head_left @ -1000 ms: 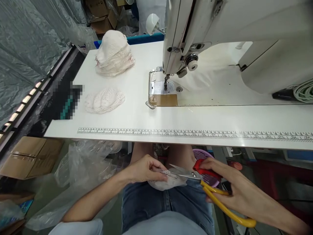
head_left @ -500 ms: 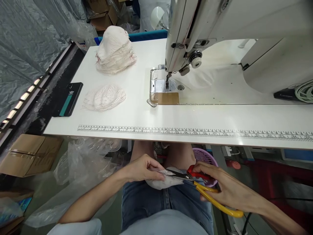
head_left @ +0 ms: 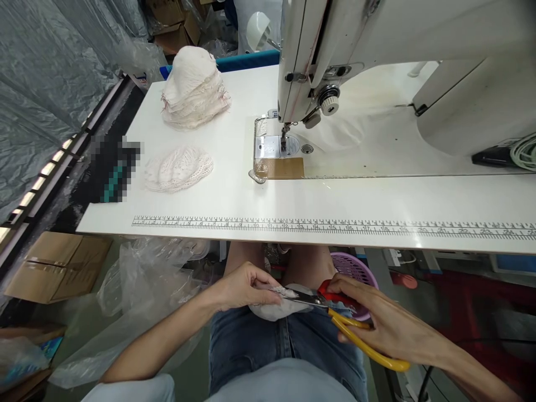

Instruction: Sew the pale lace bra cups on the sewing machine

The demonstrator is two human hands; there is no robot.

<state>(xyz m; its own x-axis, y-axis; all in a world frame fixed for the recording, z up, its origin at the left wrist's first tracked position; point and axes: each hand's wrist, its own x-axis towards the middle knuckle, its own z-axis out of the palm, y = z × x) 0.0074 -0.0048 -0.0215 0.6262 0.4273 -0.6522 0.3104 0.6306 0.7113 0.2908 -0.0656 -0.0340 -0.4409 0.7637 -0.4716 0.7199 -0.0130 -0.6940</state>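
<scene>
Cloth (head_left: 271,312) in left hand (head_left: 250,290), scissors (head_left: 321,302) against it

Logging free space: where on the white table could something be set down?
Bare white tabletop shows between the lace piece and the needle plate, and between the printed ruler and machine bed. Crowded: the far left, under the cloth stack, and the lap, where left hand, fabric, scissors and right hand meet.

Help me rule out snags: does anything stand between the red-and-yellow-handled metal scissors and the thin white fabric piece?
Nothing visible does: the scissors in the right hand have their blades at the fabric piece. The left hand pinches it close to the blade tips.
</scene>
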